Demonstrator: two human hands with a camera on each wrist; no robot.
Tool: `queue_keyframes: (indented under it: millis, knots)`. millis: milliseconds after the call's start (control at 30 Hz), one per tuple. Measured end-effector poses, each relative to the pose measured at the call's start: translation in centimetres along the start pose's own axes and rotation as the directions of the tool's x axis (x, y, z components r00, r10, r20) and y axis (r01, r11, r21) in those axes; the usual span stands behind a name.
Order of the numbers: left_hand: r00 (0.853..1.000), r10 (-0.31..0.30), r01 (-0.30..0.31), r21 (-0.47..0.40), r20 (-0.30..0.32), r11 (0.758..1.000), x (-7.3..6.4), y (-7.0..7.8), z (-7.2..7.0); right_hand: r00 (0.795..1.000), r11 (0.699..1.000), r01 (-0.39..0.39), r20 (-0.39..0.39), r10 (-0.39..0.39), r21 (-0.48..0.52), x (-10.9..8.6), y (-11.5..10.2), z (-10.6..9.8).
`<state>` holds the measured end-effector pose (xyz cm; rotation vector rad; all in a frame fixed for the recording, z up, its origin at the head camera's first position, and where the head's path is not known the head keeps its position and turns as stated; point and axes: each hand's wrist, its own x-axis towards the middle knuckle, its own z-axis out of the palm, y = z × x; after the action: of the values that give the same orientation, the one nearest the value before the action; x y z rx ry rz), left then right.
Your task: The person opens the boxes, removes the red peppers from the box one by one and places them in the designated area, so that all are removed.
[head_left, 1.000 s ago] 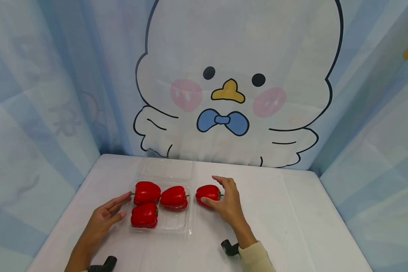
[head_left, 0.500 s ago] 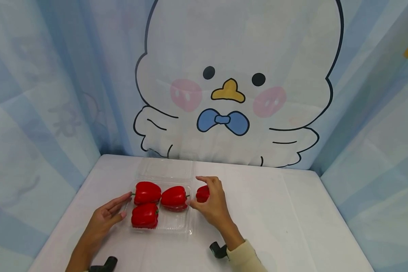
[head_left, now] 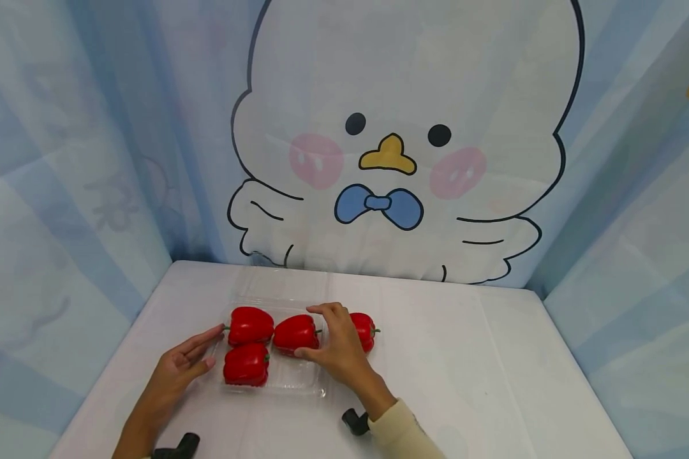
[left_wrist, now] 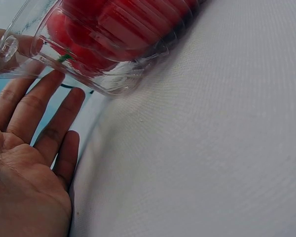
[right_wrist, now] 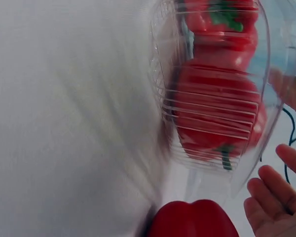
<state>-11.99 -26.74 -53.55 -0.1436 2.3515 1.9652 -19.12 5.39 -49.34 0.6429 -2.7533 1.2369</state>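
Note:
Three glossy red bell peppers sit in a clear plastic clamshell box [head_left: 298, 377]: a far left one [head_left: 251, 326], a near left one [head_left: 246, 364] and a right one [head_left: 296, 334]. A loose red pepper [head_left: 363, 331] lies on the table right of the box, partly covered by my right hand [head_left: 344, 347]. That hand arches over the box's right side, thumb by the right pepper, forefinger stretched behind it. In the right wrist view its fingers [right_wrist: 271, 190] are spread. My left hand [head_left: 175, 370] touches the box's left edge with extended fingers, seen straight in the left wrist view.
The box's transparent lid [head_left: 281, 284] lies folded back toward the curtain [head_left: 402, 248], which carries a cartoon chick. White cloth covers the table [head_left: 465, 382]. Black wrist mounts [head_left: 356, 422] sit at both wrists.
My right hand has moved left, from around the loose pepper to over the box's right side, uncovering that pepper's stem end. My left hand and the boxed peppers keep their places.

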Motion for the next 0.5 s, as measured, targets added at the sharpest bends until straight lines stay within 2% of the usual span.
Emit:
queue_keyframes:
  millis: [300, 500]
  knots:
    - [1.000, 0.012, -0.012, -0.010, 0.008, 1.000, 0.0, -0.1, 0.0, 0.999, 0.997, 0.010, 0.054, -0.007, -0.072, 0.6, -0.1, 1.0]
    - [0.999, 0.032, -0.032, -0.008, 0.005, 0.999, 0.0, -0.2, -0.1, 0.997, 0.985, 0.056, 0.064, -0.046, -0.164, 0.8, 0.0, 1.4]
